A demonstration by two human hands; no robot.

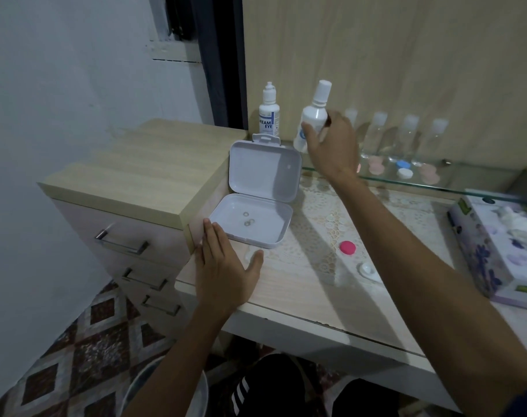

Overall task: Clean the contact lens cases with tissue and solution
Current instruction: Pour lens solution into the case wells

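Observation:
My right hand [331, 145] grips a white solution bottle [314, 114], tilted, at the back of the desk. A second bottle labelled "Dream Eye" [269, 111] stands upright to its left. My left hand [223, 266] rests flat on the desk near the front left corner. Just beyond it lies an open white plastic box [256, 218] with small lenses in its tray. A pink lens case cap [347, 247] and a clear lens case part [367, 270] lie on the lace mat. A tissue box [496, 251] stands at the right.
A glass shelf [436, 182] at the back right carries several clear bottles [406, 136] and lens cases in pink [376, 165], blue and white [404, 169]. A wooden drawer unit [130, 182] adjoins the desk at the left. A wooden panel rises behind.

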